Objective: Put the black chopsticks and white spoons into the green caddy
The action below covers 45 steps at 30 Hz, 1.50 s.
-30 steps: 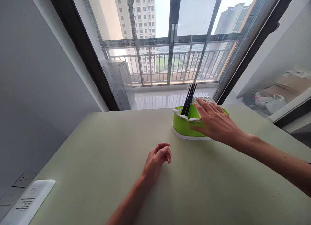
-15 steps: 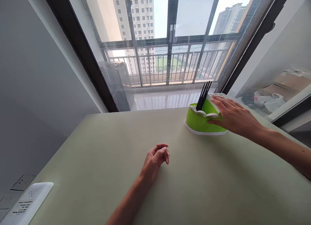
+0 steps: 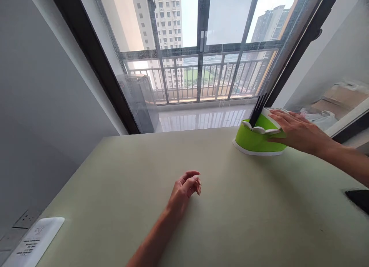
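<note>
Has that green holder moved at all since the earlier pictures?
Yes. With the right hand on it, the green holder has moved rightward across the table, closer to the dark window frame at right.

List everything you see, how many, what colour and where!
green holder: one, green and white, table's far right
sticks: several, black, tilted in the holder
table: one, pale green, centre
panel: one, white, lower left
wall plates: several, grey, lower left
unclear thing: one, black, right edge
window: one, dark-framed, behind table
railing: one, grey, outside
buildings: several, pale and grey, outside
field: one, green, outside
tall box: one, grey, behind glass, left
cardboard: count unclear, brown, far right
bag: one, white, beside cardboard
left hand: one, curled, table's middle
right hand: one, gripping holder
</note>
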Tool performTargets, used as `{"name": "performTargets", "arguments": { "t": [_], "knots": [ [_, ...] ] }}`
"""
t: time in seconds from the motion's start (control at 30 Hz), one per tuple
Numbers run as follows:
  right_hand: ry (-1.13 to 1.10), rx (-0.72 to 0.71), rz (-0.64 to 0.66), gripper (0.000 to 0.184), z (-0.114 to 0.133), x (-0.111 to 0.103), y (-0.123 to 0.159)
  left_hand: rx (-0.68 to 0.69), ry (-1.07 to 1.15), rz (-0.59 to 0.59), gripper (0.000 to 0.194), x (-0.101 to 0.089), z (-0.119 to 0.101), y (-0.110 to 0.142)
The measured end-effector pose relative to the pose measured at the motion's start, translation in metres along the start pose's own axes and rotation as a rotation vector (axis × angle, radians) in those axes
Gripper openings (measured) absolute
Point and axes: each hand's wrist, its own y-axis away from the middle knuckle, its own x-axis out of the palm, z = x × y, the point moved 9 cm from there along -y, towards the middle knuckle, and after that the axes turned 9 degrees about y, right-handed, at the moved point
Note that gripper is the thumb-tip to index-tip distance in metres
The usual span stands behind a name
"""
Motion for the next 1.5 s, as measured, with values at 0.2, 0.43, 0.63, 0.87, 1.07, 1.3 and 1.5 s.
{"name": "performTargets", "arguments": {
  "t": [0.2,0.43,0.63,0.87,1.07,1.3,1.5],
  "knots": [
    [-0.042,0.014,-0.160,0.072,0.079,-0.044,0.010,-0.008,-0.011,-0.004,0.027,0.003,0.000,-0.001],
    [-0.383,-0.052,-0.068,0.042,0.194,-0.007,0.033,0.003,-0.042,0.000,0.026,0.004,-0.001,-0.001],
    [-0.692,0.084,0.110,0.022,0.227,0.048,0.028,-0.018,-0.065,0.027,0.026,0.005,0.001,-0.002],
    [-1.011,0.409,0.271,0.022,0.213,0.074,0.032,-0.049,-0.051,0.002,0.028,0.005,0.002,-0.002],
    [-1.046,0.445,0.289,0.021,0.213,0.079,0.034,-0.074,-0.080,-0.025,0.030,0.005,-0.001,-0.002],
    [-1.059,0.458,0.286,0.021,0.211,0.084,0.034,-0.067,-0.075,-0.029,0.030,0.007,-0.002,-0.002],
    [-1.067,0.465,0.282,0.022,0.211,0.083,0.033,-0.064,-0.089,-0.044,0.032,0.008,-0.003,-0.001]
  ]
}}
